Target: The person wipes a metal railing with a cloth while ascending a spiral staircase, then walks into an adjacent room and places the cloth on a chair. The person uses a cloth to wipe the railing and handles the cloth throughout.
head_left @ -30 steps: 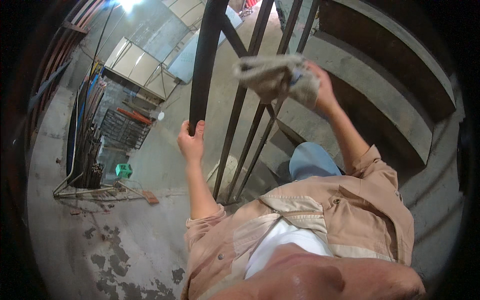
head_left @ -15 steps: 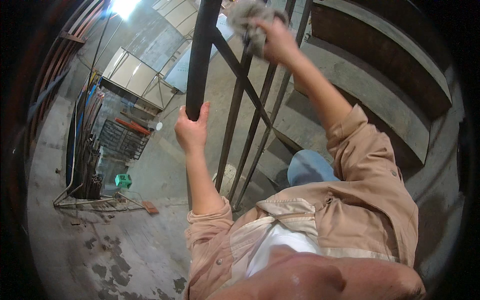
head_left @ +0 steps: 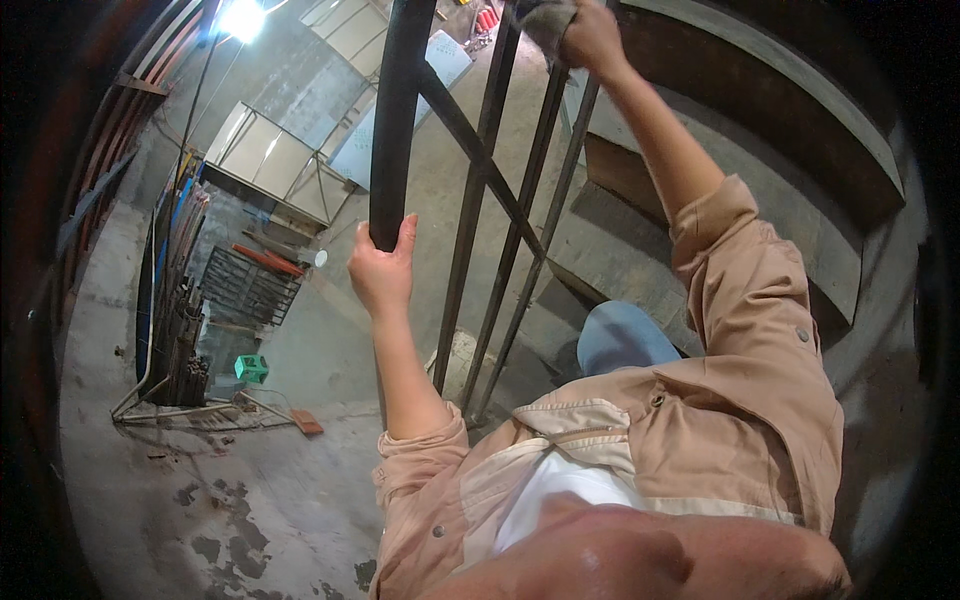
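My left hand point(head_left: 382, 265) is closed round the dark handrail point(head_left: 398, 130) of a stair railing, with the thumb along its right side. Up at the top of the picture, my right hand point(head_left: 592, 38) grips a grey-brown cloth point(head_left: 547, 25). The cloth lies against the upper part of the thin dark balusters point(head_left: 545, 130); its far side runs close to the picture's upper edge. A slanted bar point(head_left: 480, 155) crosses the balusters between my two hands.
Concrete steps point(head_left: 700, 150) rise on the right. Below on the left are a green stool point(head_left: 251, 369), stacked metal bars point(head_left: 185, 340), a dark metal grille point(head_left: 250, 285) and pale panels point(head_left: 265, 160). A bright lamp point(head_left: 242, 18) shines at upper left.
My right hand has moved up and slightly right with the cloth, further along the balusters. My left hand keeps its hold on the handrail.
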